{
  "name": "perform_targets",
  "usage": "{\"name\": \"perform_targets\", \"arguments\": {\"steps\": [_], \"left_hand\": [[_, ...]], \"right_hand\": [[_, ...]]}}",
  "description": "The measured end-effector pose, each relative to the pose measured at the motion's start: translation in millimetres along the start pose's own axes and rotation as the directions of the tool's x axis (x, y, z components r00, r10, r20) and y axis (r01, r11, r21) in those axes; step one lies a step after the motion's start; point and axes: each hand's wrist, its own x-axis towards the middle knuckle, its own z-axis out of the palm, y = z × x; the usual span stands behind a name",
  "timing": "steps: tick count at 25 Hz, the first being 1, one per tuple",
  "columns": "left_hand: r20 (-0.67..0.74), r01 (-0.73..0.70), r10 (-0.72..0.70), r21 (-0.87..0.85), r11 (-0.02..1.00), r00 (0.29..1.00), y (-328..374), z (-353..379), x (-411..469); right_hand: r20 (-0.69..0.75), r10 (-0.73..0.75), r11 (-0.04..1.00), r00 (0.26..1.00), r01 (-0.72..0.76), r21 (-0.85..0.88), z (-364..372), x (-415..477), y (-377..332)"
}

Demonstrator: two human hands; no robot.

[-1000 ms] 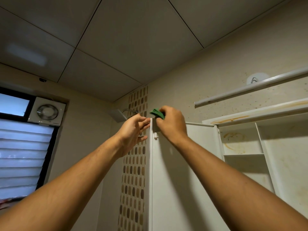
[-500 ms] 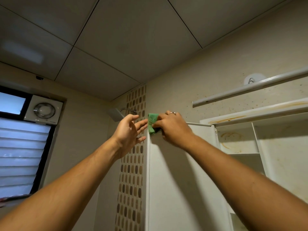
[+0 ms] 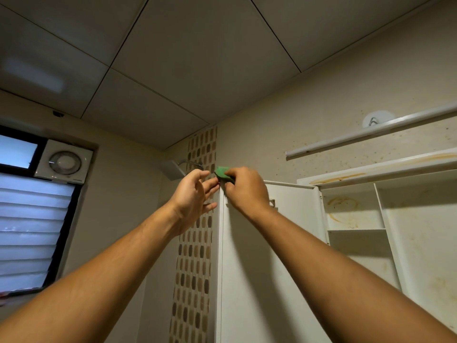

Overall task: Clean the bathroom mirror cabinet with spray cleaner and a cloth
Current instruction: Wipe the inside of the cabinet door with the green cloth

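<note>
The white cabinet door (image 3: 272,243) stands swung open toward me, its edge facing the camera. My right hand (image 3: 244,189) grips a small green cloth (image 3: 221,172) and holds it against the door's top outer corner. My left hand (image 3: 195,196) is beside the door's outer edge with straight, spread fingers that touch or nearly touch it; it holds nothing. Behind the door, the open cabinet (image 3: 385,219) shows white shelves with brown stains. No spray bottle is in view.
A white rail (image 3: 371,132) and a round wall hook (image 3: 376,120) sit above the cabinet. A shower head (image 3: 173,169) juts out left of the mosaic tile strip (image 3: 195,243). A vent fan (image 3: 64,161) and a louvred window (image 3: 29,231) are at far left.
My right hand has shifted the green cloth around the door's top corner, down onto the edge and back up to the corner. My left hand stays beside the door edge.
</note>
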Motion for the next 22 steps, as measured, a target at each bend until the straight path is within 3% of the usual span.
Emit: {"name": "perform_targets", "arguments": {"steps": [4,8,10,12,13,14,18,22], "left_hand": [[-0.003,0.011,-0.011,-0.012,1.000,1.000,0.3,2.0,-1.8],[-0.012,0.002,-0.002,-0.010,1.000,1.000,0.9,3.1,-2.5],[-0.005,-0.004,0.004,-0.006,1.000,1.000,4.8,6.0,-5.0],[-0.006,0.003,-0.003,0.004,1.000,1.000,5.6,5.6,-5.9],[-0.007,0.004,-0.004,0.011,1.000,1.000,4.3,3.6,-5.3],[-0.008,0.000,0.000,0.021,1.000,1.000,2.9,2.0,-4.9],[-0.015,-0.005,0.006,0.065,0.998,1.000,2.3,5.8,-5.4],[-0.032,-0.007,0.012,0.153,0.988,0.999,1.1,10.5,-6.4]], "right_hand": [[0.096,-0.262,0.934,0.960,0.277,-0.227,-5.8,-10.0,8.4],[0.354,-0.395,0.743,0.847,0.522,-0.419,-38.0,3.8,23.4],[0.280,-0.356,0.775,0.891,0.449,-0.445,-48.8,8.6,31.2],[-0.054,-0.169,0.946,0.984,0.147,-0.288,-53.6,17.7,35.8],[-0.173,-0.071,0.984,0.982,0.040,-0.173,-49.8,23.4,35.1],[-0.204,-0.012,0.995,0.979,-0.009,-0.102,-43.7,27.4,29.5],[0.099,-0.075,0.989,0.992,0.087,-0.118,-7.0,18.3,7.2],[0.167,-0.164,0.970,0.972,0.190,-0.150,-11.7,7.6,21.1]]}}
